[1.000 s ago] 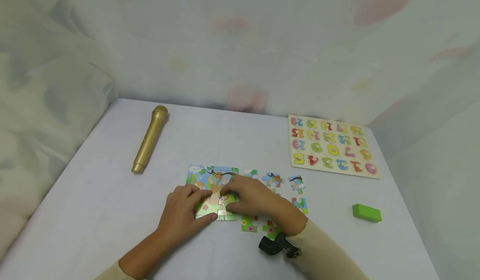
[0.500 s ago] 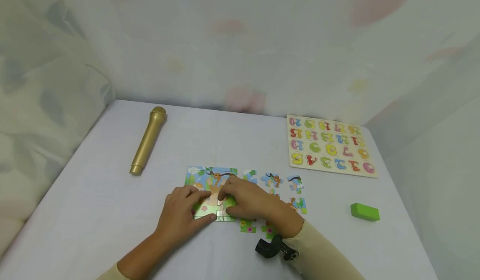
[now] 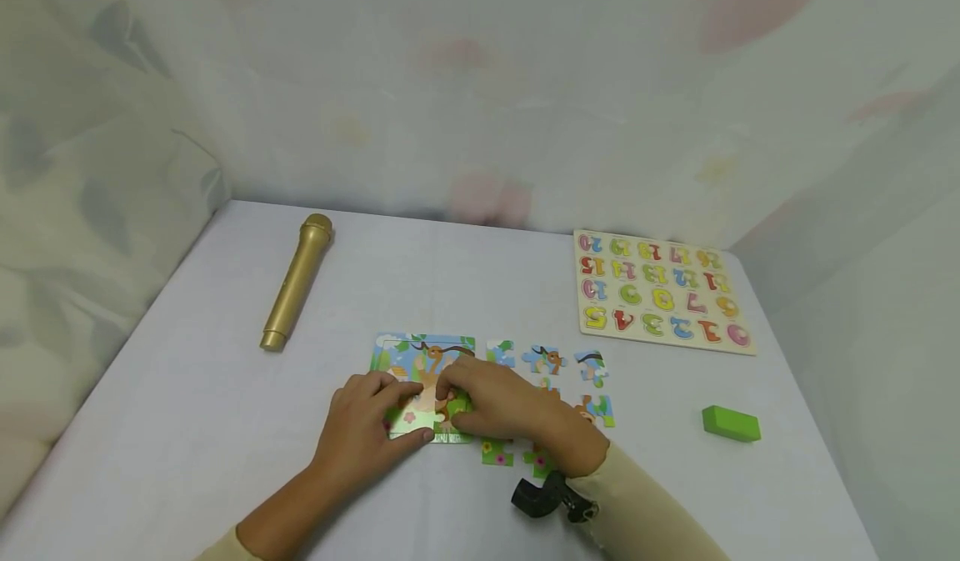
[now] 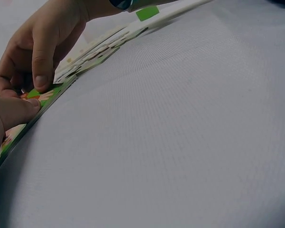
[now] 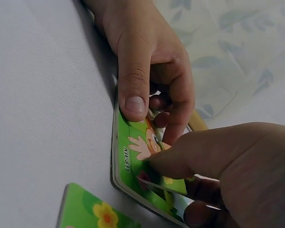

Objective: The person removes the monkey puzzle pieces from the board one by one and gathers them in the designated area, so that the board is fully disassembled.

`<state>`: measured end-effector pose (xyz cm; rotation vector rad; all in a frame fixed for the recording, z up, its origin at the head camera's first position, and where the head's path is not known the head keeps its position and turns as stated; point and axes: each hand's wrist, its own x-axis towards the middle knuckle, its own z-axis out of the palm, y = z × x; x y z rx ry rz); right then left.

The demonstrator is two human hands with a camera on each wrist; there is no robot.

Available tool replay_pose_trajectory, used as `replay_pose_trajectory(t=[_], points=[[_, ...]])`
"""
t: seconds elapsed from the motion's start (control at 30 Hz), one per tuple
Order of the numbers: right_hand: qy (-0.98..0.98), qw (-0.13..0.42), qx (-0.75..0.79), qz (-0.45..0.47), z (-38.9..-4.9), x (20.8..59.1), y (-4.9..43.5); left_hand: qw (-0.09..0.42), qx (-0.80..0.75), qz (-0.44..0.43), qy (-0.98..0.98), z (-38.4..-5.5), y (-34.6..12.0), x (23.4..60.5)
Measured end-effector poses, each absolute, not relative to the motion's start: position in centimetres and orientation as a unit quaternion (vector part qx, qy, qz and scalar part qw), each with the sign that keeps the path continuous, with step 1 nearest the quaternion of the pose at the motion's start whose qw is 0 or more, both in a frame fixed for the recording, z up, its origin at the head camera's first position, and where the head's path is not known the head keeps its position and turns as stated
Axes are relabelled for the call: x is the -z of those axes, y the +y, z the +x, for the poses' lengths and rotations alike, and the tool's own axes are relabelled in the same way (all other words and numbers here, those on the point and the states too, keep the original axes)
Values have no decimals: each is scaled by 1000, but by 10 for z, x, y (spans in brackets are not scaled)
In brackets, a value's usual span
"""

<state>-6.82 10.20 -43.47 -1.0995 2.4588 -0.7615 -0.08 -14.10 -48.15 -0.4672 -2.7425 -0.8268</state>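
A jigsaw puzzle board [image 3: 390, 348] with a cartoon animal scene lies flat on the white table. My left hand [image 3: 367, 419] rests over its left side, thumb and fingers spread, with the thumb tip [image 5: 134, 107] pressing near the front edge. Over the board's right front part my right hand [image 3: 498, 398] pinches a puzzle piece [image 5: 173, 183] between thumb and fingers. That green, flowered piece sits tilted, with a gap under its edge in the right wrist view. The right hand hides much of it in the head view.
Several loose puzzle pieces [image 3: 546, 359] lie to the right of the board, some under my right forearm. A number board [image 3: 663, 290] stands back right, a green block [image 3: 731, 423] at right, and a gold microphone [image 3: 297, 282] at back left.
The puzzle piece under my right fingers has tilted; its pale glare has given way to darker green. Both hands stay in nearly the same place.
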Motion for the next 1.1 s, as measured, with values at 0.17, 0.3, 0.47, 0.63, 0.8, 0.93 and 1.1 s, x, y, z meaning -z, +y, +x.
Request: replay_pose_trajectory(t=[0.17, 0.3, 0.47, 0.63, 0.8, 0.93, 1.1], points=[[856, 183, 289, -387, -69, 434, 104, 122, 281, -161, -938, 0, -140, 481], [854, 192, 304, -376, -69, 433, 105, 122, 281, -162, -938, -1, -140, 482], [851, 204, 324, -361, -70, 430, 108, 122, 281, -162, -938, -1, -140, 483], [847, 209, 344, -347, -70, 426, 115, 118, 284, -161, -938, -2, -139, 482], [846, 203, 357, -341, -71, 425, 124, 115, 288, -157, -938, -3, -139, 481], [844, 207, 371, -329, -69, 426, 132, 111, 286, -154, -939, -2, -139, 480], [845, 211, 384, -307, -64, 427, 143, 107, 284, -150, -941, -1, -139, 480]])
